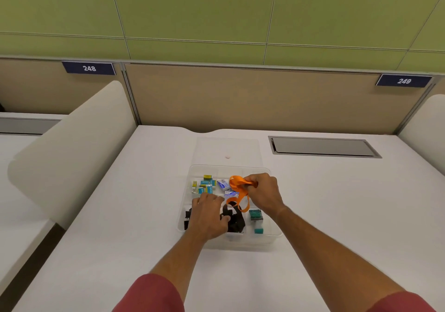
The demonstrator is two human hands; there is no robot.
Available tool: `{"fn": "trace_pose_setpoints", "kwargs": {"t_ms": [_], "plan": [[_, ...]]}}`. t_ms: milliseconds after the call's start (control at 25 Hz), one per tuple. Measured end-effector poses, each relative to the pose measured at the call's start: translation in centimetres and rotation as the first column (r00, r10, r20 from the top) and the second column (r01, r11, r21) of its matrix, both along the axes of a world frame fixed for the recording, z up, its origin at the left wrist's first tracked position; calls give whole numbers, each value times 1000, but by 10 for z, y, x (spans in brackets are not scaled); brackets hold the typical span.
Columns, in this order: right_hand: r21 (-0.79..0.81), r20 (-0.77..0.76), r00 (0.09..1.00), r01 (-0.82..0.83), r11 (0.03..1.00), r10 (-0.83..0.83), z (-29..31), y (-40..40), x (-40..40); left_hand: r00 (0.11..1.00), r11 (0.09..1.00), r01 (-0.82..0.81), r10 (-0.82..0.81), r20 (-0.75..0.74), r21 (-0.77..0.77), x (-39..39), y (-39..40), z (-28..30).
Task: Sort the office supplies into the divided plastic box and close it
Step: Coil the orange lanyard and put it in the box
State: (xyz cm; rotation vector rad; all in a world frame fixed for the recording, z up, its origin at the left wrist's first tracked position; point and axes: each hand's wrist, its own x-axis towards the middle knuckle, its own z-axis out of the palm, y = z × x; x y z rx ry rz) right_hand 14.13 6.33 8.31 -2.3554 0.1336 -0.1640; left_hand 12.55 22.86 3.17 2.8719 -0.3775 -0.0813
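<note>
A clear divided plastic box [269, 235] stands open on the white desk. My right hand [263, 191] grips a looped orange strap [237, 187] above the box's middle; the strap hangs down into it. My left hand [208, 213] reaches into the near compartment, fingers curled on a black strap [234, 220]. Black binder clips [187, 216] show at the box's left edge. Small blue and yellow staple boxes [207, 184] fill the far left compartment. White-blue packets [224, 184] lie in the middle, teal blocks [255, 214] in the right compartment.
The box's clear lid [227, 151] lies flat on the desk just behind it. A grey cable hatch [322, 146] is set into the desk at the back right. White dividers [72, 147] flank the desk, with a tan partition [252, 97] behind.
</note>
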Motion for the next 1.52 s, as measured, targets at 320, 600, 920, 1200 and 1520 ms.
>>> {"fn": "trace_pose_setpoints", "kwargs": {"t_ms": [320, 600, 920, 1200, 1520], "plan": [[-340, -294, 933, -304, 890, 207, -44, 32, -12, 991, 995, -94, 98, 89, -45, -3, 37, -4], [-516, -381, 872, -476, 712, 307, -57, 46, -15, 997, 997, -82, 82, 14, 10, -7, 56, -10], [-464, -213, 939, -340, 818, 270, -43, 26, -17, 999, 999, -40, 40, 21, 7, 2, 53, -6], [-522, -189, 968, -244, 817, 168, -32, 11, -4, 999, 999, -36, 36, 20, 17, 25, 48, -2], [-554, -167, 981, -176, 814, 98, -35, -9, 47, 997, 994, -75, 74, 15, 83, 80, 35, 5]]}}
